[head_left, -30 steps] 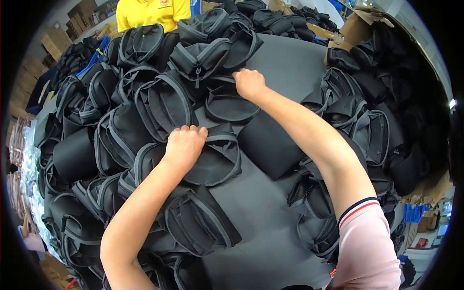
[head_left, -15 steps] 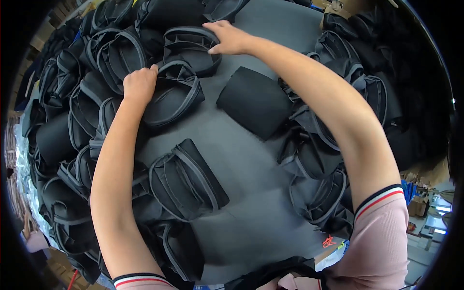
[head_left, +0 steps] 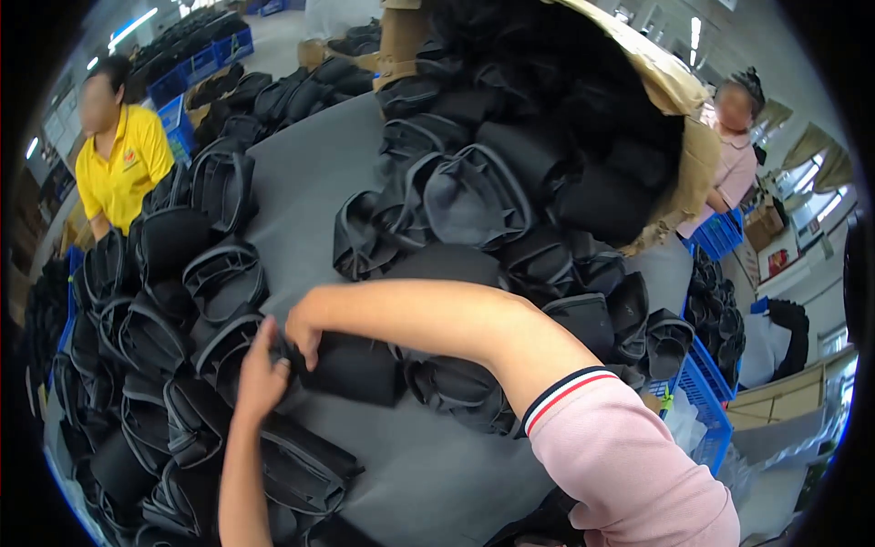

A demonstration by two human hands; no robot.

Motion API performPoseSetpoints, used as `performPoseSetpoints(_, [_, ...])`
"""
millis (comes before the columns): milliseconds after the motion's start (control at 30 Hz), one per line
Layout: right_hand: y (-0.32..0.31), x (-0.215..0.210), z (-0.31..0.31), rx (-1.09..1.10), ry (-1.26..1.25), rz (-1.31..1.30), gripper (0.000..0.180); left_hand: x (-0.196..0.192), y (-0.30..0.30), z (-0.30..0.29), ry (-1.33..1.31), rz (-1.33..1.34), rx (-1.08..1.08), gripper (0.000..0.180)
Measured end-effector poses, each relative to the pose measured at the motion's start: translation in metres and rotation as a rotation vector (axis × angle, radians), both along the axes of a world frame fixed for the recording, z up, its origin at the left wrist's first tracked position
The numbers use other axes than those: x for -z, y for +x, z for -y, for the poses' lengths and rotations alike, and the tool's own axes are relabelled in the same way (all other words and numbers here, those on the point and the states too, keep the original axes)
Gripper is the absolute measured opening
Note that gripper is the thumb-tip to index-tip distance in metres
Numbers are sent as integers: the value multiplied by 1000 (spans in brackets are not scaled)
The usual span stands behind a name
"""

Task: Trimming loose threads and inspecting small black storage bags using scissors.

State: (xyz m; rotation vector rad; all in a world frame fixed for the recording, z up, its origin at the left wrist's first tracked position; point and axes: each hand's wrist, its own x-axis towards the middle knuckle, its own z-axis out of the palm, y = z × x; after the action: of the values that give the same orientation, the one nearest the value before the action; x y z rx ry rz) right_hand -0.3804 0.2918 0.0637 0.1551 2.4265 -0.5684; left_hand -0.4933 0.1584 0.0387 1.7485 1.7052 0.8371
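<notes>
My left hand [head_left: 262, 376] is raised beside an open black fabric pouch [head_left: 223, 351] with a grey rim. Its fingers point away from me, with the thumb apart. Close to its right, my right hand [head_left: 308, 326] bends downward, its fingers apart, at the left end of a smooth-backed black pouch [head_left: 354, 372]. Dark fabric lies between the two hands; I cannot make out which pouch it belongs to. Just beyond the left hand sits another open pouch [head_left: 226, 278]. Nearer to me, a long pouch [head_left: 305, 465] lies on the grey table [head_left: 310, 150].
Many similar pouches crowd the left side. A large carton [head_left: 697, 173] spills more pouches at the far right, next to blue crates [head_left: 706, 401]. A person in yellow [head_left: 128, 159] stands at far left, another in pink [head_left: 729, 173] at far right.
The view has swung upward, bringing the carton and two people into sight. My hands have drawn together; the right one has left the far pouch and crossed over to beside the left.
</notes>
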Motion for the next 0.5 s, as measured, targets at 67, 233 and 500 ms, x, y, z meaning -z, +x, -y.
performPoseSetpoints(67, [6,5,21,-9,15,105,58,-12,45,7,-153,-102,19,56])
performPoseSetpoints(233, [23,25,32,10,204,316,55,24,104,32,-333,411,-154,37])
performPoseSetpoints(500, [172,-144,103,227,427,-1021,29,8,125,41,-435,356,-84,62])
